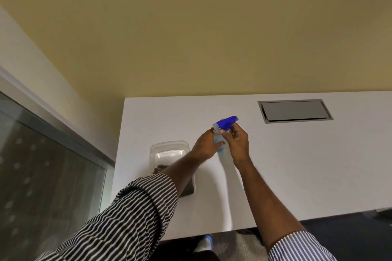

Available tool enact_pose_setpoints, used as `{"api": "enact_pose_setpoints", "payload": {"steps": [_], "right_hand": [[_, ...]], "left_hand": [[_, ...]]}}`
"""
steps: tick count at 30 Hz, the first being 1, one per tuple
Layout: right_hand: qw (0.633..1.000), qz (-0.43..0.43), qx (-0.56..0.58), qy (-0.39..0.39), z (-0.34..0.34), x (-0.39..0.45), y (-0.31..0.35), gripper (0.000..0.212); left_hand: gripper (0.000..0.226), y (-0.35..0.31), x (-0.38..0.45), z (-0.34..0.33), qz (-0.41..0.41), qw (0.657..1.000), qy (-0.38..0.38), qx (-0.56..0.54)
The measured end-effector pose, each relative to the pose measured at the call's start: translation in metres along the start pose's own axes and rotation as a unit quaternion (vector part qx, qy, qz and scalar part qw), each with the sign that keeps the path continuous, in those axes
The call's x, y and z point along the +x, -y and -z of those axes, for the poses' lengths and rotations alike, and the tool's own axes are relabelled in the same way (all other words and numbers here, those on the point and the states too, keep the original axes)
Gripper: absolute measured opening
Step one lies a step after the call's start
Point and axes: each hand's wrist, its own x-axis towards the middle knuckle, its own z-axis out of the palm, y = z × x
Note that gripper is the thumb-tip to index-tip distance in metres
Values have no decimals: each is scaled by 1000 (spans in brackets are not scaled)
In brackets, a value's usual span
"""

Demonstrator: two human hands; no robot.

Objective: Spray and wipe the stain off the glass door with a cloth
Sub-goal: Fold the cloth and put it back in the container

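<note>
A clear spray bottle (220,139) with a blue trigger head stands on the white table (297,165) near its middle. My left hand (204,144) wraps around the bottle's body from the left. My right hand (239,142) grips the neck just under the blue head from the right. The glass door (42,176) fills the lower left, with pale spots showing across it. A dark cloth (159,169) lies in a clear plastic container (167,146) left of the bottle, partly hidden by my left forearm.
A grey cable hatch (294,111) is set into the table at the far right. A beige wall rises behind the table. Below the table's near edge I see grey carpet and a shoe (204,243).
</note>
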Motion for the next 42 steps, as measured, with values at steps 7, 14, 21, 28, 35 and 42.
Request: {"api": "enact_pose_setpoints", "payload": {"steps": [7, 14, 21, 28, 35, 42], "right_hand": [[999, 40, 8, -19, 5, 7, 20, 12], [993, 118, 18, 24, 2, 18, 77, 10], [985, 149, 18, 81, -53, 7, 107, 18], [990, 94, -13, 102, -101, -10, 86, 20], [992, 15, -43, 117, -118, -25, 49, 27], [990, -23, -37, 132, -117, -36, 26, 21]], "left_hand": [[46, -13, 2, 24, -21, 999, -36, 16], [47, -34, -11, 89, -124, 988, -37, 80], [51, -9, -34, 153, -137, 984, -77, 90], [41, 51, -45, 165, -73, 994, -72, 31], [40, 92, -53, 154, -54, 996, -64, 39], [44, 108, -56, 140, -52, 996, -72, 27]]}}
